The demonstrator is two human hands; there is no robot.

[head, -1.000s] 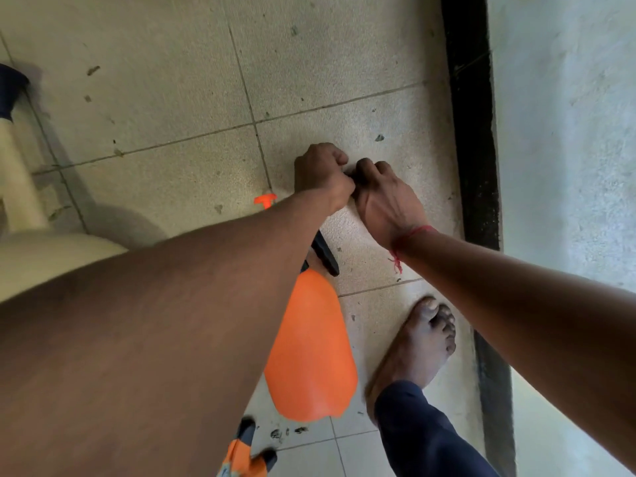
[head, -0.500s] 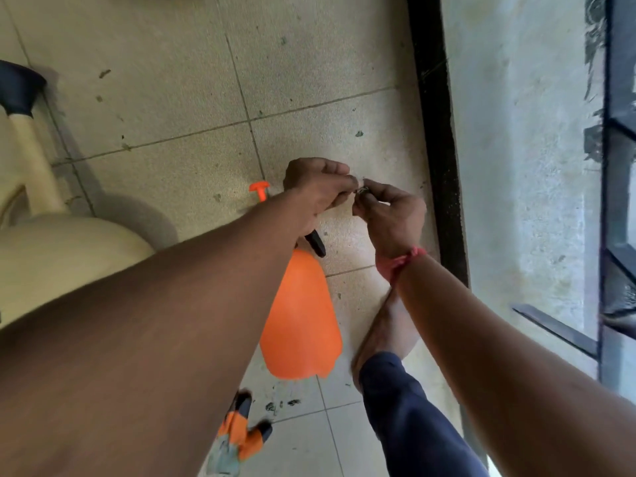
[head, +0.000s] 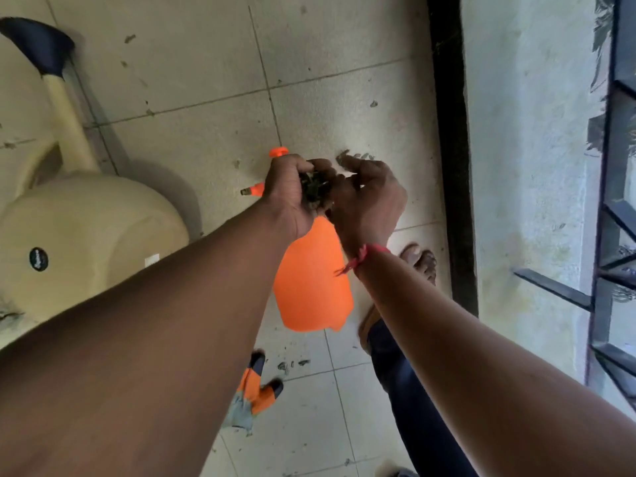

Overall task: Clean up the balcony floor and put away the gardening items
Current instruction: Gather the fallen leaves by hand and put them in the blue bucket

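Your left hand [head: 292, 196] cups a dark clump of plant debris [head: 312, 191], fingers curled round it, above the orange pressure sprayer [head: 311, 280] on the tiled floor [head: 206, 63]. Your right hand [head: 373, 197] bends its fingers over the clump; whether it grips any is unclear. 1 orange-and-grey glove [head: 254, 397] lies near the sprayer, and a cream watering can [head: 86, 228] sits to the left.

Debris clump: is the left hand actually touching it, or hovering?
Touching. The head view shows the left hand gripping the dark debris clump, with its fingers curled round the clump and no gap between them.
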